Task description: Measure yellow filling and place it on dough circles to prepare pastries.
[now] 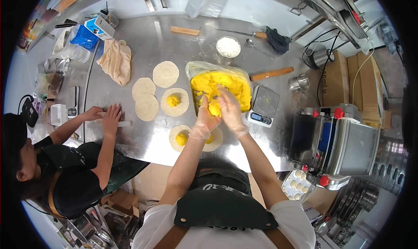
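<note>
Over the steel table (pixel 141 27) beside a white wall (pixel 176 3), my left hand (pixel 207 121) is cupping yellow filling (pixel 214 109), right hand (pixel 229 107) curving loosely alongside.

bright light leaves white glare on the near side of the steel table (pixel 153 149), fisheye bending toward black corners

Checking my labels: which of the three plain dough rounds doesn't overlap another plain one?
The uppermost dough round in the view; the other two plain rounds, lower and left of it, partly overlap each other.
</note>
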The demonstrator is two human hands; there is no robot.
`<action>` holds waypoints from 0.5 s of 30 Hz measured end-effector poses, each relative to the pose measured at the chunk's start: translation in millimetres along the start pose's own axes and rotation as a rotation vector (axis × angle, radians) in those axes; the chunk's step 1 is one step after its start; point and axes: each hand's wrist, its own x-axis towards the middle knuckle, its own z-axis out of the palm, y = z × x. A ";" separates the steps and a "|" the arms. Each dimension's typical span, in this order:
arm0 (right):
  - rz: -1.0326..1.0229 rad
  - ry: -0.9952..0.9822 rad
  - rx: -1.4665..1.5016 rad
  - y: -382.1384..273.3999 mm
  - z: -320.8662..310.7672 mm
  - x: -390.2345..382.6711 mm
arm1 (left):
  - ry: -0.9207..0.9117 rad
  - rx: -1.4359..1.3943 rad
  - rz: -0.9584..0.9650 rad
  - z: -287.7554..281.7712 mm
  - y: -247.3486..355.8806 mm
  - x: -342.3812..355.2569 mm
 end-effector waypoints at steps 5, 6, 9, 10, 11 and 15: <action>-0.238 -0.079 -0.081 -17.2 27.9 -24.4 | -0.164 -0.039 -0.042 -21.7 -1.1 12.3; -0.239 -0.089 -0.074 -14.5 31.5 -21.3 | -0.214 0.041 -0.011 -36.8 -1.3 16.6; -0.347 -0.155 -0.634 24.8 21.8 3.1 | -0.110 0.074 0.003 -21.9 -18.1 12.9; -0.350 -0.161 -0.629 22.0 19.3 8.1 | 0.056 0.019 0.050 -14.4 -16.3 6.4; 0.103 -0.160 -0.190 18.1 16.3 12.1 | 0.104 -0.019 0.107 -13.6 -10.7 5.9; 0.211 -0.172 -0.511 60.9 -5.1 5.2 | 0.042 0.015 0.107 -41.2 22.9 16.6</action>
